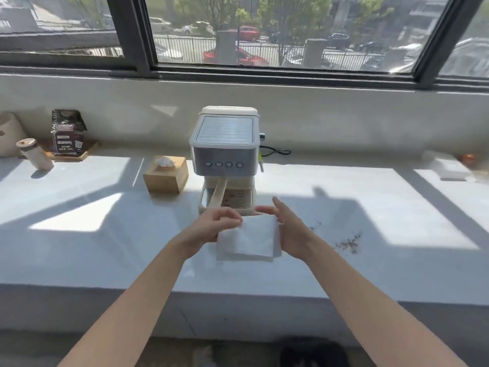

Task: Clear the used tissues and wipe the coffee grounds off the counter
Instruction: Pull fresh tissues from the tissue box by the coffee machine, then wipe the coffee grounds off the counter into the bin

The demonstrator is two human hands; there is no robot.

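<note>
Both hands meet at the centre of the frame over one folded white tissue (247,238). The left hand (211,225) pinches its upper left corner between thumb and fingertips; the right hand (287,229) is cupped against its right edge, fingers loosely spread, steadying rather than clenching. The tissue looks clean and squared off, hovering just above or lightly on the tabletop (105,255), though I cannot tell which from this angle.

To my eye the wiping has not begun. The coffee grounds (348,243) lie scattered to the right of the hands, one main patch with a thinner trail of specks running up and left of it, near the tissue but not touching it. I see no crumpled used tissues on the tabletop, so that part appears done, or they lie out of view.

Counting outward: one tissue in hand, one espresso machine (225,154) just behind it, one wooden tissue box (166,174) to its left with one sheet poking up, one coffee bag (68,133) and one small lidded jar (34,154) at the upper left.
</note>
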